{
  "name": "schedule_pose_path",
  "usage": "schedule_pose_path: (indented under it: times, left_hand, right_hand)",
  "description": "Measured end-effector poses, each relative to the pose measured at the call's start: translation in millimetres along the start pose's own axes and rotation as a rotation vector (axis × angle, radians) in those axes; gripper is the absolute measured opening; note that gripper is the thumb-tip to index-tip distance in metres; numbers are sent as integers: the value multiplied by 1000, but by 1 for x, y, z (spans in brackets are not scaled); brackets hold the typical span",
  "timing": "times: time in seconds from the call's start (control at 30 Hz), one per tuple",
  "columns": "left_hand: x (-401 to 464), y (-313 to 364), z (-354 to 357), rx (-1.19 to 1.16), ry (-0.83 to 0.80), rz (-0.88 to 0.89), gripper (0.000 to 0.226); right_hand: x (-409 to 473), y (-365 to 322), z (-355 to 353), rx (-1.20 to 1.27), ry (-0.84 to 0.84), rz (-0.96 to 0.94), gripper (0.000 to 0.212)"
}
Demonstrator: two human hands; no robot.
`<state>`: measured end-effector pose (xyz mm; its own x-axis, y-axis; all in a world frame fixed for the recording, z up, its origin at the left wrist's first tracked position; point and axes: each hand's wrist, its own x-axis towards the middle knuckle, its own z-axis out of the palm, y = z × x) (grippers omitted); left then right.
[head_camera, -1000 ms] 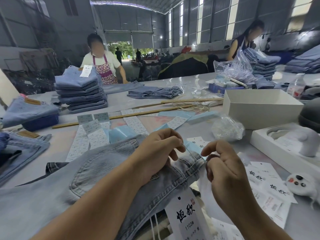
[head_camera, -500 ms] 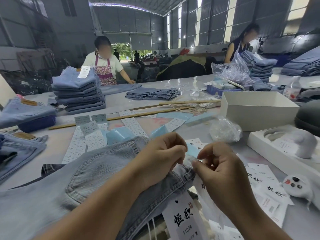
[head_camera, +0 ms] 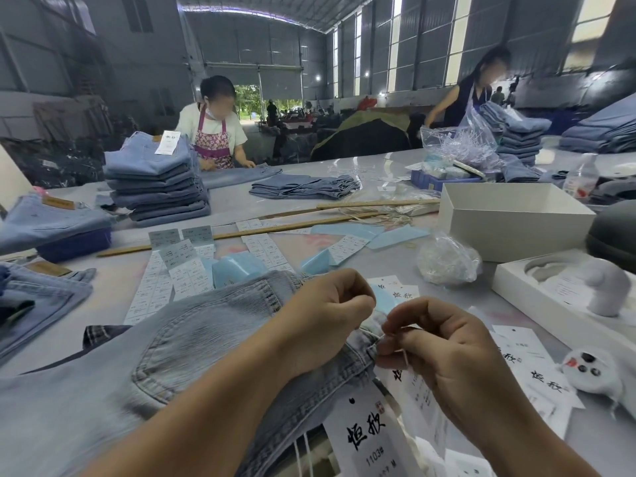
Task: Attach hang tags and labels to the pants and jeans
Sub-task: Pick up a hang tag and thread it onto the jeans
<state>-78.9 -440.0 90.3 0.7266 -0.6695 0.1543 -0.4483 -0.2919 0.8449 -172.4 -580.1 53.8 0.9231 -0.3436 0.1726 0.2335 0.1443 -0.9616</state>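
A pair of light blue jeans (head_camera: 192,346) lies across the table in front of me, back pocket up. My left hand (head_camera: 323,321) rests on the waistband with its fingers pinched at the band's edge. My right hand (head_camera: 444,359) pinches a thin white tag string at the same spot, and a white hang tag (head_camera: 418,383) hangs under it. Another white hang tag (head_camera: 364,435) with black characters hangs below the waistband. Loose hang tags (head_camera: 530,359) lie to the right, and sheets of printed labels (head_camera: 186,270) lie beyond the jeans.
Folded jeans are stacked (head_camera: 158,180) at the back left, more (head_camera: 303,185) in the middle. An open white box (head_camera: 509,218), a plastic bag of fasteners (head_camera: 447,259) and a white tray (head_camera: 564,297) stand to the right. Two people work across the table.
My right hand has moved left to meet my left hand at the waistband and now pinches the string there. My left hand has stayed on the waistband.
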Motion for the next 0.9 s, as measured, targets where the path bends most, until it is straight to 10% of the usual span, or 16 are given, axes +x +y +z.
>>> schedule_pose_path:
  times: [0.3,0.9]
  left_hand:
    - [0,-3,0,23,-4,29,13]
    - [-3,1,0,30,-26,50,7]
  right_hand:
    - [-3,-2,1,217,-98,74,57]
    - [-2,3,7,246,-73,60,23]
